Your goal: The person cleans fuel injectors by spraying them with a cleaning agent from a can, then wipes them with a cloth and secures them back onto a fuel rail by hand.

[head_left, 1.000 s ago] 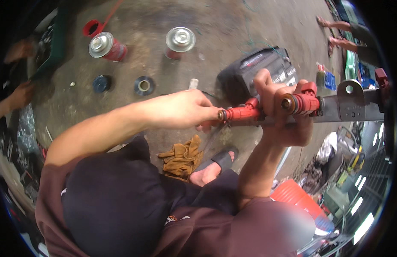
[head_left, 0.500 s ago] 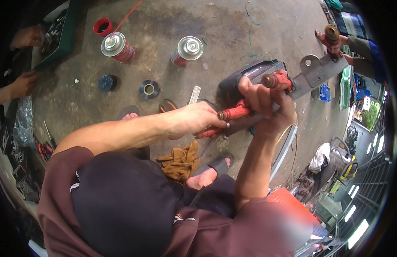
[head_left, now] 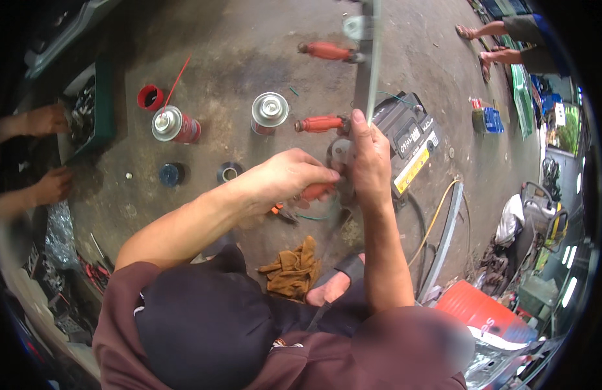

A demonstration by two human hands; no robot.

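My right hand grips a metal fuel rail, holding it upright with its far end beyond the upper edge of view. Red fuel injectors stick out from the rail toward the left; one injector is high up, and another injector sits beside my right thumb. Closed at the fingertips, my left hand is on the lowest injector, partly covering it. The rail's lower end is blurred and partly hidden by my hands.
A car battery stands right of the rail. Two spray cans, a tape roll, a dark cap, pliers and brown work gloves are on the floor. Another person's hands are at a green bin.
The rail has swung from slanting up right to upright, uncovering the battery. My right hand has turned and moved left with it; my left hand remains by the lowest injector.
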